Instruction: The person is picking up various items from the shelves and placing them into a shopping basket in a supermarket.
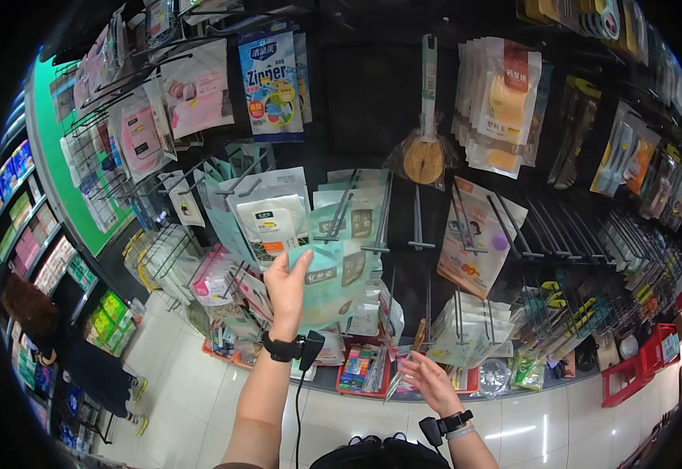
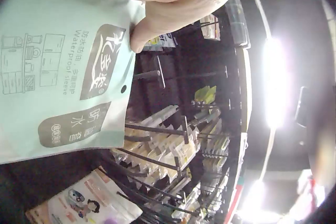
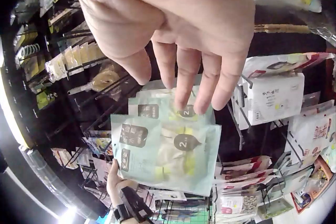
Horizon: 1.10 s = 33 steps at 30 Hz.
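My left hand (image 1: 285,291) pinches a mint-green packet of waterproof sleeves (image 1: 332,291) by its left edge, thumb on the front. In the left wrist view the packet (image 2: 47,61) shows a line drawing of kitchen cabinets and dark label patches, with the thumb (image 2: 152,27) at its edge. My right hand (image 1: 432,383) is held low on the right, holding nothing, with fingers loosely bent. From the right wrist view, those fingers (image 3: 191,71) overlap similar green packets hanging behind the held packet (image 3: 165,155).
Metal display hooks (image 1: 376,227) jut from the black rack. A zipper bag packet (image 1: 272,86), a long-handled brush (image 1: 427,156) and an orange-white packet (image 1: 478,234) hang around. Red bins (image 1: 363,367) stand below. A person (image 1: 83,352) is at the left shelves.
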### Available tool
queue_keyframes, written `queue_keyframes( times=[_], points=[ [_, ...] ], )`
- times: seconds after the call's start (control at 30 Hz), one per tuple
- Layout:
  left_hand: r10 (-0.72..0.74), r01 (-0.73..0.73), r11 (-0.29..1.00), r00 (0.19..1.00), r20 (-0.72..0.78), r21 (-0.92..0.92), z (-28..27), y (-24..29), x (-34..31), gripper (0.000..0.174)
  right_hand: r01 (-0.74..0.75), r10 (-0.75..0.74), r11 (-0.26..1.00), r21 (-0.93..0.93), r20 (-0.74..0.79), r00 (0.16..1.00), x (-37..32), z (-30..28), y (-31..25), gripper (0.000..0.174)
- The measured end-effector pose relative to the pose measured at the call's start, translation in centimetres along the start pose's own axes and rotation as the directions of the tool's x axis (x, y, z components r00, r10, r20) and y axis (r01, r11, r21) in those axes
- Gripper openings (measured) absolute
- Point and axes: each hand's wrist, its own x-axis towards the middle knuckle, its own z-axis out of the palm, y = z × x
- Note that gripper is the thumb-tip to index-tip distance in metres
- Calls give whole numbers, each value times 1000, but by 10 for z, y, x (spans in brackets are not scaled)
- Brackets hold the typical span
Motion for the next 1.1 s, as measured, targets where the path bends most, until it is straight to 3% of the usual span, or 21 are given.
queue_keyframes(
  times=[0.33, 0.47, 0.63, 0.8, 0.97, 1.03, 1.1],
  points=[
    [98, -95, 995, 985, -143, 32, 4, -12, 11, 16, 20, -14, 999, 49, -111, 994, -23, -13, 10, 42],
    [89, -92, 995, 989, -117, -24, 9, -20, 15, 15, 45, -34, 998, 48, -206, 978, -38, -11, 13, 42],
    [125, -114, 989, 983, -133, 89, 21, -55, 38, 21, 100, -85, 994, 35, -305, 949, -57, -12, 21, 41],
    [181, -167, 980, 974, -139, 108, 40, -71, 62, 25, 138, -136, 990, -26, -438, 889, -94, -9, 24, 41],
    [113, -98, 988, 986, -120, 123, 43, -88, 67, 25, 153, -158, 987, -56, -557, 815, -139, -20, 22, 41],
    [178, -180, 984, 965, -191, 7, 46, -94, 58, 38, 187, -204, 978, -93, -617, 760, -154, -29, 21, 45],
    [262, -253, 965, 946, -191, 73, 50, -90, 31, 43, 213, -221, 973, -94, -666, 713, -173, -38, 20, 45]
  ],
)
